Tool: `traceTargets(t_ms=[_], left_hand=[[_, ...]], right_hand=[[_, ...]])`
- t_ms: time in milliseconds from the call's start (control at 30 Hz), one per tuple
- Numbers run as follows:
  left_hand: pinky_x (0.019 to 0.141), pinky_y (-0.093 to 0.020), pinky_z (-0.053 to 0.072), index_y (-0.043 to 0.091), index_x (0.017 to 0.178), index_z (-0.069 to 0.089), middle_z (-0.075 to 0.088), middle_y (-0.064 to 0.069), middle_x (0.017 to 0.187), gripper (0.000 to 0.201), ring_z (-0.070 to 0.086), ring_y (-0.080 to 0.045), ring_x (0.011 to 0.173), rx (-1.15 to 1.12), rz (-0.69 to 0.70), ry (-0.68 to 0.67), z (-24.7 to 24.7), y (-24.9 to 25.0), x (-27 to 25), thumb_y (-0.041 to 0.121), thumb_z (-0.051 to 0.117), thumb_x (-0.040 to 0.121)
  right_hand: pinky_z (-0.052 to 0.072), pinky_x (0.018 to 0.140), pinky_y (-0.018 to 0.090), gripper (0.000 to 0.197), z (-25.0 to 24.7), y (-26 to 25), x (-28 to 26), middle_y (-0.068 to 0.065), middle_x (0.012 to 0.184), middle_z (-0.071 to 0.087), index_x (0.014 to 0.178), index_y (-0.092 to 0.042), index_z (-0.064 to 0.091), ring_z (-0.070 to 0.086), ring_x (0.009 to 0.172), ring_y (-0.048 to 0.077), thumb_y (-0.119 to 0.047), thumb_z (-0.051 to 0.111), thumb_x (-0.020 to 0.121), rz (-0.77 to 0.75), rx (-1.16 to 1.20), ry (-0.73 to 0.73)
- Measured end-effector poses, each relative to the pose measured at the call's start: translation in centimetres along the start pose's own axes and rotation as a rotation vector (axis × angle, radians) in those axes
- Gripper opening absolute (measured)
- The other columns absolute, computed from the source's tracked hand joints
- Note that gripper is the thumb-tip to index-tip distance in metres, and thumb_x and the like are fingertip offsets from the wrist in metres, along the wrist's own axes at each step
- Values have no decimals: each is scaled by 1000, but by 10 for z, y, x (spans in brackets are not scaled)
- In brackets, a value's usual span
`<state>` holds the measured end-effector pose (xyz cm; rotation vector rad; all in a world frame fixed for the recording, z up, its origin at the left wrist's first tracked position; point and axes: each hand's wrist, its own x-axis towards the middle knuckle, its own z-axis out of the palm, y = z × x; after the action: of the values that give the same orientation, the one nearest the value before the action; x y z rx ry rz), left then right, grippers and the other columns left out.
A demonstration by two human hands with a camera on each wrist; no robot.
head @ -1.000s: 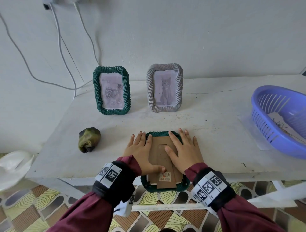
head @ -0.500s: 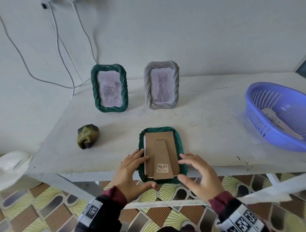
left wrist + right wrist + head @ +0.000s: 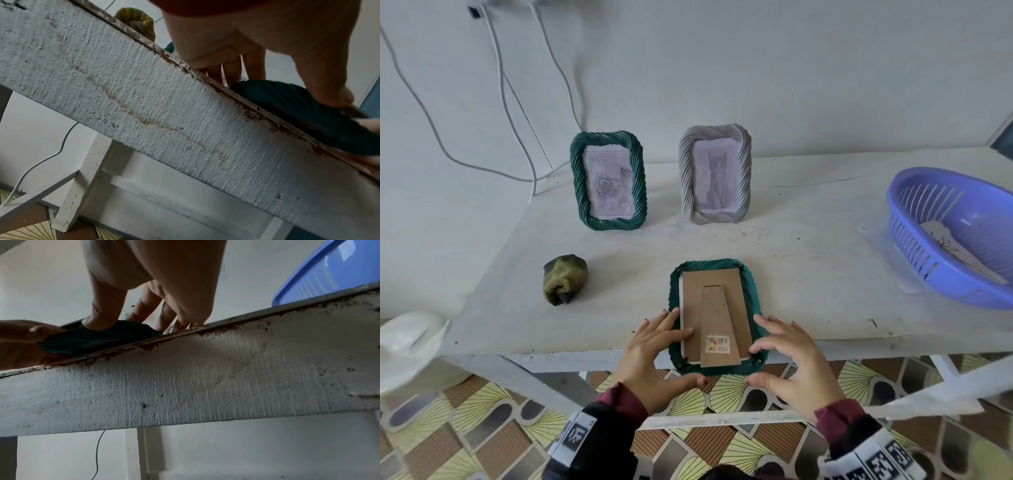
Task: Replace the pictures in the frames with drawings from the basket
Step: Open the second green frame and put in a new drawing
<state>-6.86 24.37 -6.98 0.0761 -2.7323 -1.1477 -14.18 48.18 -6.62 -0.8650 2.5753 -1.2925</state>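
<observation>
A dark green frame (image 3: 748, 291) lies face down at the table's front edge, its cardboard back and stand (image 3: 717, 318) facing up and its near end overhanging the edge. My left hand (image 3: 664, 356) grips the near left corner, fingers on top and thumb at the near rim. My right hand (image 3: 780, 359) grips the near right corner the same way. The wrist views show each thumb pressed on the green frame (image 3: 304, 113) (image 3: 98, 339). The blue basket (image 3: 914, 246) at the right holds a drawing (image 3: 959, 255).
A second green frame (image 3: 607, 180) with a rose drawing and a grey frame (image 3: 715, 174) with a cat drawing stand at the back. A green-yellow cloth ball (image 3: 565, 279) lies at the left. White cables (image 3: 500, 102) hang on the wall. The table's front rail (image 3: 185, 121) is below my wrists.
Both hands have slid back from lying flat on the cardboard back to the frame's near end, with the thumbs now at the near rim. The frame has stayed in place.
</observation>
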Motion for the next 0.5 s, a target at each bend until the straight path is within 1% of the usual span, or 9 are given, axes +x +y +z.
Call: traceTargets(t_ms=[67, 100, 167, 233, 300, 367, 433, 467, 500], left_hand=[[113, -28, 10, 46, 112, 51, 31, 20, 139, 75, 24, -5, 136, -10, -3, -4, -1, 0, 0, 86, 55, 48], [113, -28, 10, 46, 111, 51, 31, 20, 139, 75, 24, -5, 136, -15, -5, -4, -1, 1, 0, 86, 55, 48], [113, -28, 10, 46, 110, 52, 31, 20, 139, 74, 24, -5, 136, -17, -8, -5, -1, 1, 0, 87, 54, 48], [114, -27, 9, 49, 107, 51, 31, 19, 139, 71, 23, -5, 137, -15, -13, -11, -1, 2, 0, 88, 53, 47], [114, -27, 8, 51, 96, 52, 32, 18, 139, 63, 23, -5, 136, -16, -25, -20, -2, 4, -1, 88, 52, 46], [113, -25, 6, 48, 84, 53, 32, 18, 139, 57, 23, -3, 135, -18, -38, -33, -3, 5, -1, 89, 51, 45], [112, -22, 4, 43, 75, 53, 31, 20, 138, 56, 21, 0, 134, -38, -49, -44, -4, 5, -1, 88, 53, 43], [112, -20, 3, 41, 77, 55, 30, 21, 138, 56, 20, 1, 134, -52, -50, -49, -4, 5, -1, 86, 57, 42], [112, -20, 3, 41, 82, 55, 30, 22, 137, 58, 20, 1, 135, -60, -47, -55, -5, 5, -1, 82, 61, 41]], right_hand=[[-1, 103, 6, 24, 0, 0, 1, -35, 133, 32, 79, -41, 63, 17, 125, -25, -32, 79, 64, -10, -29, -29], [-4, 103, 4, 25, 1, 0, 2, -36, 133, 31, 78, -44, 62, 14, 125, -24, -31, 79, 65, -19, -40, -43], [-7, 102, 3, 32, 2, 0, 2, -37, 134, 29, 74, -54, 58, 11, 126, -24, -30, 78, 67, -36, -53, -63], [-8, 103, 3, 36, 3, -1, 2, -36, 134, 29, 72, -57, 56, 10, 127, -24, -29, 78, 68, -41, -56, -67], [-8, 103, 4, 34, 3, -1, 2, -35, 135, 29, 68, -53, 55, 11, 127, -23, -27, 77, 69, -42, -57, -65], [-8, 103, 4, 31, 3, -1, 2, -35, 135, 29, 66, -48, 55, 11, 128, -22, -26, 76, 70, -43, -61, -65], [-9, 103, 4, 28, 4, -1, 2, -35, 135, 29, 66, -43, 55, 10, 127, -23, -26, 76, 71, -41, -72, -70], [-9, 103, 4, 26, 4, 0, 2, -35, 135, 29, 67, -41, 56, 10, 126, -24, -25, 76, 72, -42, -76, -72], [-9, 103, 3, 25, 4, 0, 2, -35, 135, 29, 67, -40, 57, 10, 126, -25, -25, 76, 72, -43, -75, -73]])
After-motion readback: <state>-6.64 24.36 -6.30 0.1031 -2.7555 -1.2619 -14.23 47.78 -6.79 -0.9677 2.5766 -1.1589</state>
